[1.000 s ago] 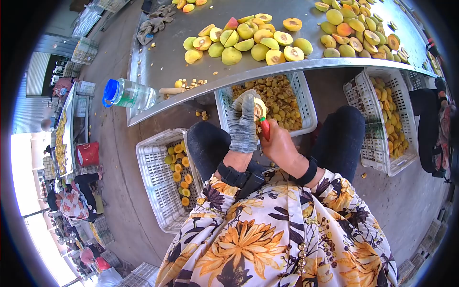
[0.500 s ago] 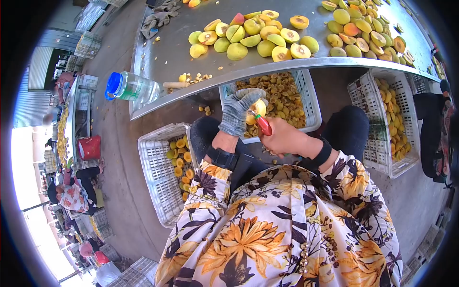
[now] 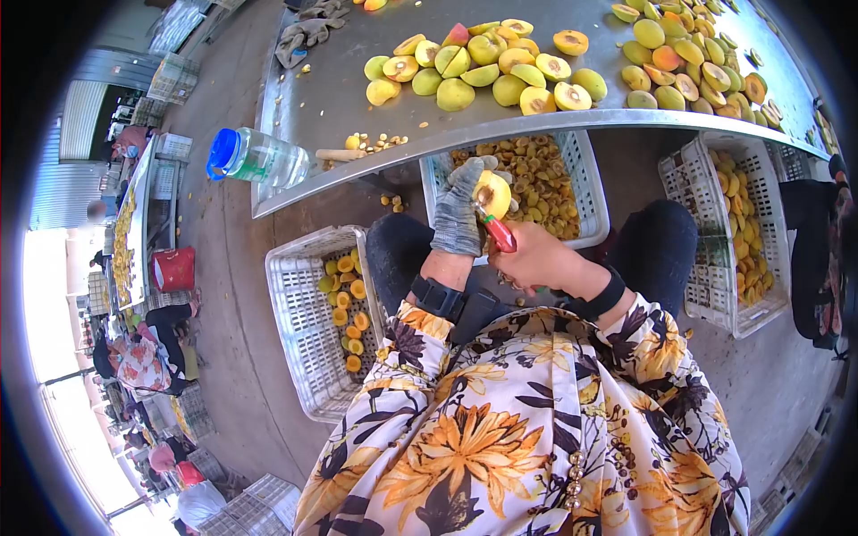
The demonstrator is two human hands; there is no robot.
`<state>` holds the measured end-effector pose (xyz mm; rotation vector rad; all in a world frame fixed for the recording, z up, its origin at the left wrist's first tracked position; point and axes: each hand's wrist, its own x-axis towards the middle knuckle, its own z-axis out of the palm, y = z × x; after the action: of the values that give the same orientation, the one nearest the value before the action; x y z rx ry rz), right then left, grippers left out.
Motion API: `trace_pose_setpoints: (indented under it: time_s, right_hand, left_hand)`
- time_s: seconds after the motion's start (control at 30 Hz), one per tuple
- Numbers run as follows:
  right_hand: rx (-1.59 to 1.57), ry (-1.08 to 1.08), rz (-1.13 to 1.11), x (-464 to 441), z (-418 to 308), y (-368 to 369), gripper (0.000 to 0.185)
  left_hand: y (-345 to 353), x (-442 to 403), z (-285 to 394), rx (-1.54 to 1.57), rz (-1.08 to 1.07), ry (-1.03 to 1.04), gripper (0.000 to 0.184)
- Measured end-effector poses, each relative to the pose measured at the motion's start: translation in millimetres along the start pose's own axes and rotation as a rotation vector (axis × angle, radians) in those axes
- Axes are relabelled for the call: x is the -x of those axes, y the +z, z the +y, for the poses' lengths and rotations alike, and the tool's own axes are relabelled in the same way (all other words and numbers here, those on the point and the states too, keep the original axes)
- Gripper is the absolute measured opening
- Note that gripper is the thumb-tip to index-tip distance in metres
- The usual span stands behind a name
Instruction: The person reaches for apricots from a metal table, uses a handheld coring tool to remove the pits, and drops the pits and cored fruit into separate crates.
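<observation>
My left hand, in a grey glove, grips a yellow fruit half above a crate of fruit pieces. The bare fingers of my right hand are wrapped round a small tool with a red handle. Its tip meets the fruit at the lower edge; the tip itself is hard to make out. Both hands are close together over my lap. Left of my knees stands a white crate with hollowed orange halves inside.
A metal table carries piles of cut fruit, scattered pits, a wooden stick, a blue-capped bottle and a glove. Another crate stands right. A seated person is at far left.
The view has shifted a little, so the table and crates appear further right. The fruit half has turned in my left hand, and the red-handled tool has changed its angle against it.
</observation>
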<state>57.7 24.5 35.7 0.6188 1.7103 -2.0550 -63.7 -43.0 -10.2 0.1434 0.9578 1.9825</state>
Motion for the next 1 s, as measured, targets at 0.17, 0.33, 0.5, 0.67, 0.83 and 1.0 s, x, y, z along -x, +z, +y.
trace_pose_setpoints:
  time_s: [0.17,0.33,0.5,0.67,0.83,1.0]
  right_hand:
    - [-0.125,0.010,0.034,2,0,3,0.005]
    - [0.118,-0.205,0.228,-5,16,5,0.007]
    - [-0.174,-0.016,0.004,0,6,8,0.008]
    - [-0.555,0.072,-0.116,-2,5,13,0.009]
    - [-0.424,-0.162,-0.162,11,-3,12,0.010]
    - [0.143,-0.142,0.273,-45,43,-43,0.012]
  left_hand:
    - [-4,-2,-6,-0.020,0.041,0.063,0.035]
    - [-1,-1,-5,-0.075,0.045,0.034,0.050]
    - [-12,0,-9,-0.076,0.076,-0.032,0.051]
    - [-18,-9,1,-0.045,-0.016,-0.150,0.049]
    - [-36,-5,37,0.076,0.390,0.088,0.041]
    - [-112,67,116,-0.255,0.488,0.341,0.036]
